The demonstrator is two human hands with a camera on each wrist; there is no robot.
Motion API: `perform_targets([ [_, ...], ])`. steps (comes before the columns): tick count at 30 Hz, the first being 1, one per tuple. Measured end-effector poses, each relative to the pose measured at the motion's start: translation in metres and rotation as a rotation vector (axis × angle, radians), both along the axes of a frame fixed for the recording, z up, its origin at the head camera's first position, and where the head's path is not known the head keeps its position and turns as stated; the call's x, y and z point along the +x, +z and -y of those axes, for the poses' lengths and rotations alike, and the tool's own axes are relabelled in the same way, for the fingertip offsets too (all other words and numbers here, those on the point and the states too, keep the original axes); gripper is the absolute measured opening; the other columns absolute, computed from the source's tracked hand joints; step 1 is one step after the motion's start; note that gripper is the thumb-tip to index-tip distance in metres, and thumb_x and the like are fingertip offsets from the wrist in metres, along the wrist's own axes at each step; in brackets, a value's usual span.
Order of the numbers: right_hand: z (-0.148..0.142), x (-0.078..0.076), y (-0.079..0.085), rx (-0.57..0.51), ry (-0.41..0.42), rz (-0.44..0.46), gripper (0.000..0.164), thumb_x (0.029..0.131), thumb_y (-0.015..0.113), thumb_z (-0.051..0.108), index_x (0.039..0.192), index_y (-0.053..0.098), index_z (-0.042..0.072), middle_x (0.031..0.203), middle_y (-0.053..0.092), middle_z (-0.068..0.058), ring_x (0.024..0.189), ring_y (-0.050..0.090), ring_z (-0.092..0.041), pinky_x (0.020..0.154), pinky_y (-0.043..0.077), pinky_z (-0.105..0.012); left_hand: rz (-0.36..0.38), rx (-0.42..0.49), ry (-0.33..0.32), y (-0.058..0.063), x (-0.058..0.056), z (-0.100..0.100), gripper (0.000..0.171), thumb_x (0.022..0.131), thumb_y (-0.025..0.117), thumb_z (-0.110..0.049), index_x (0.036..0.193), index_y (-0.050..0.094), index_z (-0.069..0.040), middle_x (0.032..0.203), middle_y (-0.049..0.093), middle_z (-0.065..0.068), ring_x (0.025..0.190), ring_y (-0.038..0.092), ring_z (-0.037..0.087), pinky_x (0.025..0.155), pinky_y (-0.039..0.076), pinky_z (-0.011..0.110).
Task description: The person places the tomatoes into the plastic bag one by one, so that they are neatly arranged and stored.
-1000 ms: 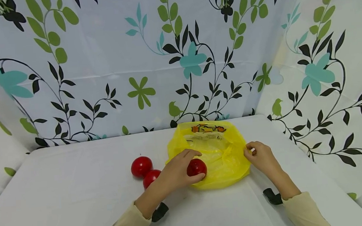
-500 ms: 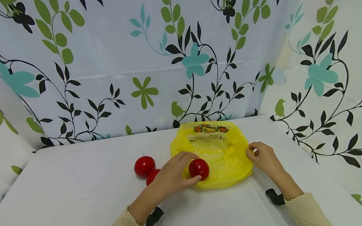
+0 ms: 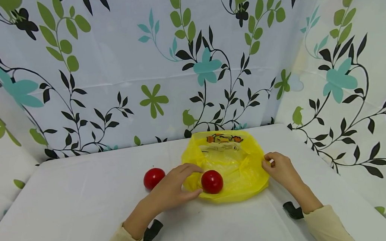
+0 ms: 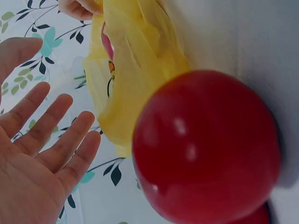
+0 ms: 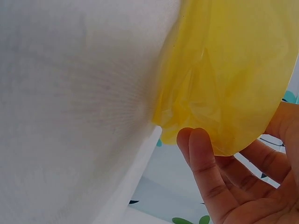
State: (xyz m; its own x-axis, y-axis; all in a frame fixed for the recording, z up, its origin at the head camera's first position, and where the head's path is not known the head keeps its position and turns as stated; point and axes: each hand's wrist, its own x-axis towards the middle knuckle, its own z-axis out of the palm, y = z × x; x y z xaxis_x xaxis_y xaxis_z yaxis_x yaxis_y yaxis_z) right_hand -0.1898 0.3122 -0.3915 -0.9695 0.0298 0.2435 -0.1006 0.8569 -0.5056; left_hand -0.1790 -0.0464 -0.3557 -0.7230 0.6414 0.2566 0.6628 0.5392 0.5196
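Head: red ball [image 3: 212, 182] sits in yellow bag [image 3: 241, 169]; left hand [image 3: 170, 187], spread, holds nothing; left wrist: outer ball [image 4: 208, 144], glossy, probably slippery, take by its sides; right wrist: right hand [image 5: 252, 205] pinches bag's edge; film likely light, limp, best held there

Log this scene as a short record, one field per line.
Surface: white table
Container: yellow plastic bag, open
In the bag: one red ball visible at its mouth
Outside the bag: red ball on the table, left of the bag; part of another shows in the left wrist view
Left hand: empty, fingers spread, beside the bagged ball
Right hand: holds the bag's right edge
Backdrop: leaf-patterned cloth
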Motion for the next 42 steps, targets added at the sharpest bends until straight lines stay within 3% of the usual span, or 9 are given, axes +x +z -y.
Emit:
perform_targets([
  [6, 0.0, 0.001, 0.001, 0.005, 0.011, -0.023, 0.025, 0.091, 0.061, 0.01, 0.106, 0.064, -0.01, 0.103, 0.064, -0.024, 0.08, 0.059, -0.027, 0.072, 0.055, -0.041, 0.006, -0.009, 0.014, -0.003, -0.004, 0.014, 0.045, 0.087, 0.074, -0.027, 0.129, 0.058, -0.02, 0.135, 0.057, -0.002, 0.128, 0.049, 0.022, 0.105, 0.044, 0.048],
  [19, 0.002, 0.001, 0.003, 0.004, 0.008, -0.006, 0.025, 0.091, 0.061, 0.01, 0.106, 0.064, -0.01, 0.103, 0.064, -0.024, 0.081, 0.059, -0.028, 0.073, 0.055, -0.042, 0.001, 0.018, 0.071, 0.001, -0.014, 0.052, 0.043, 0.088, 0.072, -0.018, 0.128, 0.056, -0.018, 0.131, 0.058, 0.0, 0.121, 0.054, 0.023, 0.091, 0.054, 0.044],
  [28, 0.002, 0.001, 0.002, 0.007, -0.002, 0.023, 0.027, 0.092, 0.06, 0.011, 0.108, 0.063, -0.011, 0.105, 0.063, -0.025, 0.083, 0.059, -0.029, 0.075, 0.056, -0.044, 0.052, 0.089, 0.065, -0.006, -0.023, 0.076, 0.04, 0.09, 0.07, -0.013, 0.127, 0.057, -0.016, 0.128, 0.059, 0.002, 0.116, 0.055, 0.028, 0.088, 0.056, 0.042],
  [36, 0.0, 0.001, 0.001, 0.011, 0.006, -0.008, 0.026, 0.091, 0.061, 0.009, 0.107, 0.064, -0.011, 0.102, 0.064, -0.024, 0.079, 0.058, -0.027, 0.071, 0.055, -0.04, 0.097, 0.127, 0.114, -0.012, -0.03, 0.098, 0.044, 0.091, 0.068, -0.009, 0.132, 0.054, -0.016, 0.134, 0.055, 0.007, 0.125, 0.049, 0.036, 0.098, 0.048, 0.055],
  [42, 0.0, 0.001, 0.001, 0.004, 0.007, -0.002, 0.026, 0.091, 0.061, 0.009, 0.107, 0.064, -0.011, 0.102, 0.064, -0.024, 0.079, 0.057, -0.026, 0.071, 0.054, -0.038, 0.119, 0.126, 0.076, -0.019, -0.036, 0.113, 0.051, 0.089, 0.069, -0.008, 0.136, 0.05, -0.014, 0.136, 0.053, 0.008, 0.127, 0.045, 0.039, 0.101, 0.042, 0.061],
])
